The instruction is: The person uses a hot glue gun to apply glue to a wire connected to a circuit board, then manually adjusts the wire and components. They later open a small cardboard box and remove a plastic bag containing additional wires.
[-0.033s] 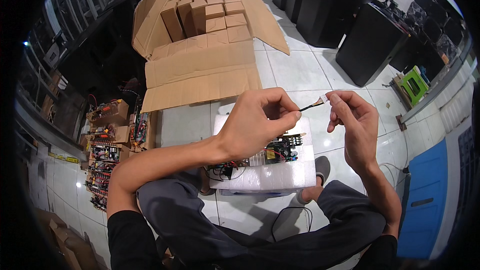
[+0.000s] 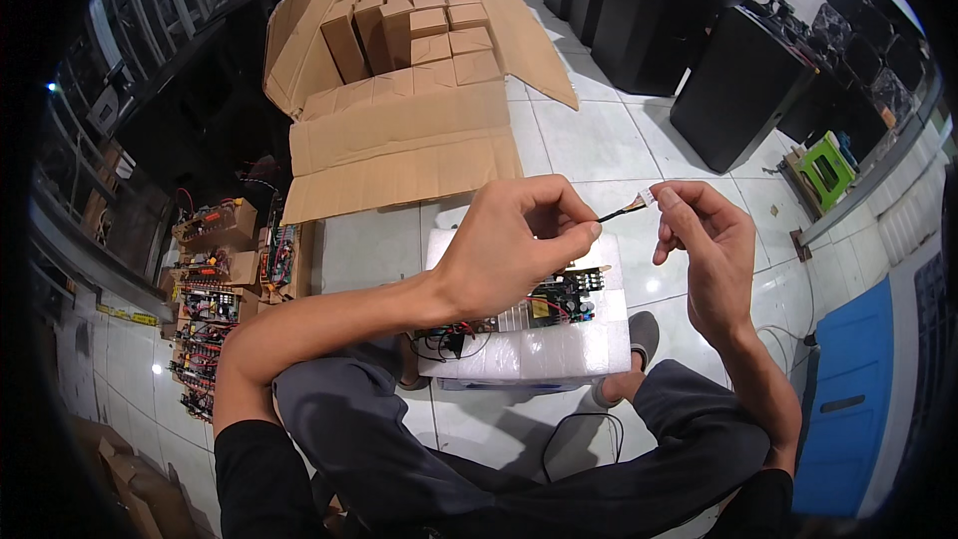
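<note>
The circuit board point(image 2: 566, 308) lies on the foam block point(image 2: 529, 354), carton point(image 2: 399, 162) behind.

I'm in what looks like an electronics workshop — circuit boards point(image 2: 205, 339) massed at left, black cabinets point(image 2: 740, 100) upper right.

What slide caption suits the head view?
Left hand pinches black cable, right hand its white connector, near a circuit board.

Below plain black sleeves point(image 2: 261, 479) with straight hems, the forearms point(image 2: 339, 321), left hand point(image 2: 519, 240) and right hand point(image 2: 707, 250) are bare, while the trousers point(image 2: 344, 409) are dark grey, loose and softly creased, and a greyish, round-toed shoe point(image 2: 646, 331) leaves the right ankle point(image 2: 626, 385) uncovered.
</note>
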The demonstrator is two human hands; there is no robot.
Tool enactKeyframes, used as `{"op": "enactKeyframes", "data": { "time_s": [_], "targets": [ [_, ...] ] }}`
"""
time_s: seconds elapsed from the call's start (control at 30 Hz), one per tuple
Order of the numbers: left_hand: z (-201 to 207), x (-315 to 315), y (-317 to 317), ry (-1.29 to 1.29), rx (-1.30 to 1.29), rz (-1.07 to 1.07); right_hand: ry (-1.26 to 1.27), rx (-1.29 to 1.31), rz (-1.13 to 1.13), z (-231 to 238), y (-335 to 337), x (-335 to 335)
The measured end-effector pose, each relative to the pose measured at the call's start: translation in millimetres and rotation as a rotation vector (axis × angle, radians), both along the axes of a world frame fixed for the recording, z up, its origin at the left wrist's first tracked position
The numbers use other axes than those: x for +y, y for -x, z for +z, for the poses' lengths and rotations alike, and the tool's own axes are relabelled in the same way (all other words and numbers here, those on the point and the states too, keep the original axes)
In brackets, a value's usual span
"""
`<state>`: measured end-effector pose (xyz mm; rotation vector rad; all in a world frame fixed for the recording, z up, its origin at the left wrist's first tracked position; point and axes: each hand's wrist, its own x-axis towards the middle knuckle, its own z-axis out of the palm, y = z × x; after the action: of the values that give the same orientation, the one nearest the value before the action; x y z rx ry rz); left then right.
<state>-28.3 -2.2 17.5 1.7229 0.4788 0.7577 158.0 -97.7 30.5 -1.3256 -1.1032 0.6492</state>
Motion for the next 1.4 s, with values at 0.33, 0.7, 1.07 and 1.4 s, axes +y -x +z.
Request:
{"op": "enactKeyframes", "data": {
  "time_s": [0.33, 0.7, 1.07, 1.4],
  "targets": [
    [3, 2, -1, -0.02, 0.006, -0.004, 0.004, -0.018, 0.058, 2, -1, 2],
    [4, 1, -1, -0.023, -0.003, -0.006, 0.006, -0.015, 0.065, -2, -2, 3],
    [6, 1, -2, -0.01, 0.008, -0.031, 0.008, -0.055, 0.039, -5, 0, 5],
    [4, 2, -3, 0.006, -0.031, -0.028, -0.076, -0.164, -0.002, -9, 0, 6]
  ]
}}
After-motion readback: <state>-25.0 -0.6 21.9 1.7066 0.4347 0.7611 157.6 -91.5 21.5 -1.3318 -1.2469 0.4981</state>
